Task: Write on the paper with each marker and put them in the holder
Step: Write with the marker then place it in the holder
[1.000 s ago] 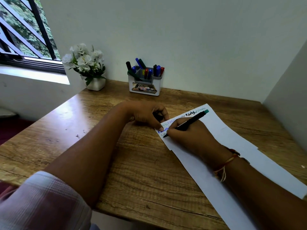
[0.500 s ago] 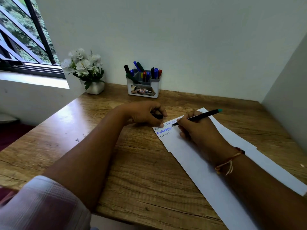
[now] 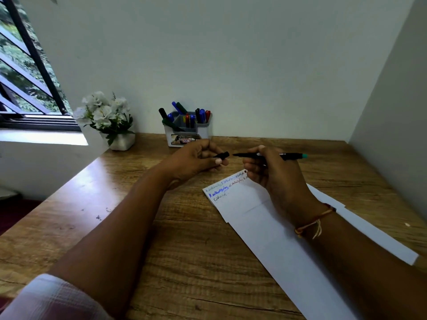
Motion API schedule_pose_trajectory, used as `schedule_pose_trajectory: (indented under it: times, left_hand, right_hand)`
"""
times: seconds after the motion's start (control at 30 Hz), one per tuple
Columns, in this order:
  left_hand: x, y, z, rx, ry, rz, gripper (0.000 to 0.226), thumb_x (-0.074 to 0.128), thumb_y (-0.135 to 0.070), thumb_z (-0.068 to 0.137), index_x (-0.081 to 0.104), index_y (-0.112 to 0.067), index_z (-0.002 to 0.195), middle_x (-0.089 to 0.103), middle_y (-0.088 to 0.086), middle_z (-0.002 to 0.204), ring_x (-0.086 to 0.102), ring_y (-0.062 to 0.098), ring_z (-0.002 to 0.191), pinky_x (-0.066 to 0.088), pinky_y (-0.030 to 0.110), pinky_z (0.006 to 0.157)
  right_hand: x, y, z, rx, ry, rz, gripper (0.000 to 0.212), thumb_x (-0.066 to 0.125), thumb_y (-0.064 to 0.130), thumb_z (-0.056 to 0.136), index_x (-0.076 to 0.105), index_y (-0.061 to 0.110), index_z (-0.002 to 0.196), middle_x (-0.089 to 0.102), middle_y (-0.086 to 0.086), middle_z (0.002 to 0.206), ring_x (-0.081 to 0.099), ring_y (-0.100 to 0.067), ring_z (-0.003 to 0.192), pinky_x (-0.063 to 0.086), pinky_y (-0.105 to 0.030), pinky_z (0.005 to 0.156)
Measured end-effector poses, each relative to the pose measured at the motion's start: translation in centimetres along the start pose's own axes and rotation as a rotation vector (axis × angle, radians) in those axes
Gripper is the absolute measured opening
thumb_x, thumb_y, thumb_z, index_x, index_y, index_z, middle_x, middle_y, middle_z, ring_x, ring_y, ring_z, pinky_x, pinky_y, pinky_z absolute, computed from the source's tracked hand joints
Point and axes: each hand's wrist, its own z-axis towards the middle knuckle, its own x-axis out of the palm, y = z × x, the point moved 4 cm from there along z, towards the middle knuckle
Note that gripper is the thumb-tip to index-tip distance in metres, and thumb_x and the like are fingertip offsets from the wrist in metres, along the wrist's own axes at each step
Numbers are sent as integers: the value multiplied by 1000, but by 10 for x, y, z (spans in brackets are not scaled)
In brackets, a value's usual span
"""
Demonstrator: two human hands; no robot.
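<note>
My right hand (image 3: pixel 270 174) grips a black marker (image 3: pixel 284 155) with a teal end, held level above the desk with its tip pointing left. My left hand (image 3: pixel 196 161) pinches the black marker cap (image 3: pixel 221 155), whose open end faces the tip a short gap away. Below the hands lies a long white paper (image 3: pixel 265 225) with a few written lines in blue and dark ink at its far end. The white and grey holder (image 3: pixel 188 132) stands at the back by the wall with several markers in it.
A white pot of white flowers (image 3: pixel 108 118) sits at the back left of the wooden desk (image 3: pixel 161 239), beside a barred window (image 3: pixel 25 72). Walls close the desk at the back and on the right.
Both hands rose off the paper. The right hand turned the marker level, tip to the left, and the left hand brought the cap up to face it.
</note>
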Motion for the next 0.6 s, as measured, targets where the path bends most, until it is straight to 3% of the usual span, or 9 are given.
schedule_pose_trajectory:
  times: [0.6]
  left_hand:
    - [4, -3, -3, 9, 36, 42, 24, 65, 1, 86, 62, -5, 108, 73, 9, 103, 69, 19, 100, 52, 18, 75]
  right_hand:
    - [2, -3, 2, 8, 31, -98, 26, 53, 24, 104, 75, 12, 97, 78, -6, 84, 73, -10, 75, 61, -27, 71]
